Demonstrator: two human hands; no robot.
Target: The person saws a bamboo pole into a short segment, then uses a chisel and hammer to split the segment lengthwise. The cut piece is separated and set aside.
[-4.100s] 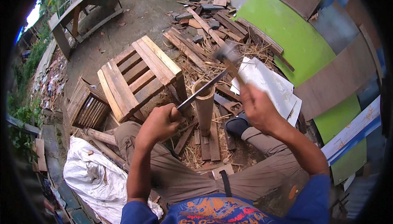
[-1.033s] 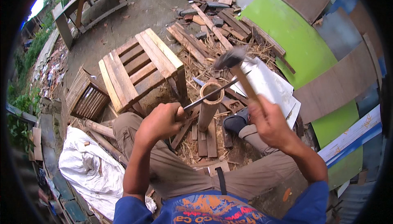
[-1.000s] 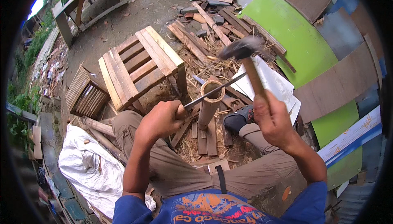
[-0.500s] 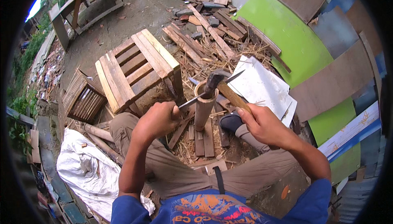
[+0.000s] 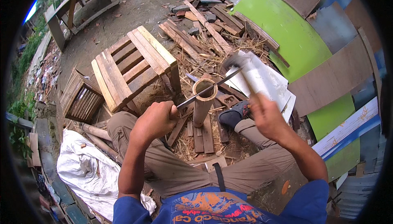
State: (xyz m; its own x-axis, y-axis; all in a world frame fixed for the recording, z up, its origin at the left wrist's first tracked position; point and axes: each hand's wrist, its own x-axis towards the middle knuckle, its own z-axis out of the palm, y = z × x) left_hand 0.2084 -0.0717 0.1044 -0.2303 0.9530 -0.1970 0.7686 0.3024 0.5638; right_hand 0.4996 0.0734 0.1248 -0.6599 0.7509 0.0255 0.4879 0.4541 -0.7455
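Note:
A bamboo tube (image 5: pixel 201 113) stands upright between my legs, its round hollow top facing me. Across that rim lies a long, thin knife blade (image 5: pixel 226 78), slanting up to the right past the tube. My left hand (image 5: pixel 153 120) is closed around the knife's handle end, which the fingers hide. On the other side, my right hand (image 5: pixel 268 117) grips a hammer (image 5: pixel 232 62) by its wooden handle. The hammer is smeared by motion, with its head raised above the blade's far end and apart from it. Short wooden planks (image 5: pixel 207 136) lie at the tube's foot.
A slatted wooden crate (image 5: pixel 150 51) stands left of the tube, beside a smaller slatted box (image 5: pixel 82 96). Scrap wood (image 5: pixel 180 40) is heaped beyond. White sheets (image 5: pixel 266 81) and a green panel (image 5: pixel 286 31) lie right. A white cloth sack (image 5: pixel 84 166) rests by my left leg.
The hammer has lifted off the blade, up and to the right, with my right hand. The blade now sits lower across the tube's rim. My left hand has barely moved.

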